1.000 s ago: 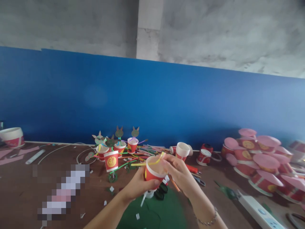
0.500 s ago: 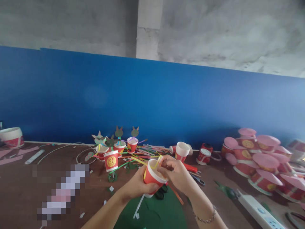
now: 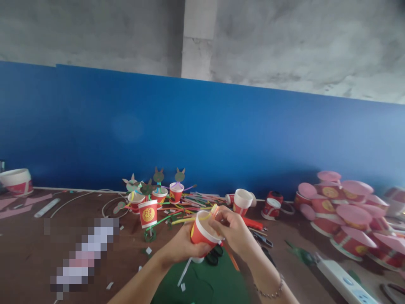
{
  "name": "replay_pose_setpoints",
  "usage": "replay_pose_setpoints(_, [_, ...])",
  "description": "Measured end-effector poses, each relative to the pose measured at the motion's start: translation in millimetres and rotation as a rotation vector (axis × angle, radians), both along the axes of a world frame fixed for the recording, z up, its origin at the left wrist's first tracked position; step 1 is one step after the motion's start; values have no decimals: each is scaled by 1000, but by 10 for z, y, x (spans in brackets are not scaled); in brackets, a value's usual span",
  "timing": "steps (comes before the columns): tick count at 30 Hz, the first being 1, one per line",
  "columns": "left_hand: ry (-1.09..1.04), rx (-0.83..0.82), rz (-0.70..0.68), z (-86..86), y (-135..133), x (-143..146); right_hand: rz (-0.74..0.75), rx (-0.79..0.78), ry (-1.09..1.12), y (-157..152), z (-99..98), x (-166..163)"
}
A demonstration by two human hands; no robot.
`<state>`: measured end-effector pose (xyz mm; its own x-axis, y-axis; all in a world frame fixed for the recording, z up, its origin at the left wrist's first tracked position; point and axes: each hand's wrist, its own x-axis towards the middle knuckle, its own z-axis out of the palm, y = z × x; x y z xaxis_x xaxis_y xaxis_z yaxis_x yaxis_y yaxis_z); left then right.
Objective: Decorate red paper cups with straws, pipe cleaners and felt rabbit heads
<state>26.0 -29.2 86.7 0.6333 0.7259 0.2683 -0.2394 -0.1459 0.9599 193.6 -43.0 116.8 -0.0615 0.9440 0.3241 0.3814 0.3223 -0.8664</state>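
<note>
My left hand (image 3: 187,245) is wrapped round a red paper cup (image 3: 202,238) with a white rim and tilts it, mouth up. At the cup's right rim my right hand (image 3: 232,223) is closed, thumb and fingers pinching a yellow drinking straw (image 3: 214,209) whose bent end sticks up over the edge. Another yellow straw piece (image 3: 182,220) juts out to the cup's left. Below the cup a white straw (image 3: 184,271) points down, and an orange strip (image 3: 233,258) shows under my right hand. My right fingers partly hide the cup's far wall.
Finished cup figures with animal heads (image 3: 159,176) stand at the back left, beside scattered straws (image 3: 202,198). Stacked red cups with pink discs (image 3: 352,213) fill the right. A power strip (image 3: 343,278), black scissors (image 3: 215,255) and a green sheet (image 3: 202,287) lie nearer. The blue partition (image 3: 202,135) rises behind.
The yellow straw piece on the left has swung to a flatter angle. The straw end in my right fingers has shifted slightly at the rim. The cup stays in my left hand.
</note>
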Motion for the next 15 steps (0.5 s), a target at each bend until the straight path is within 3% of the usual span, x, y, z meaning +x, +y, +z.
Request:
replay_pose_setpoints(5, [27, 4, 15, 25, 0, -9, 7, -30, 6, -17, 29, -17])
replay_pose_setpoints(9, [-66, -61, 23, -5, 28, -36, 111, -64, -20, -76, 165, 5])
replay_pose_setpoints(12, [-135, -124, 68, -42, 62, -61, 148, -17, -36, -121, 259, 61])
replay_pose_setpoints(15, [-163, -165, 25, -64, 84, -86, 94, 43, -82, -135, 289, 113])
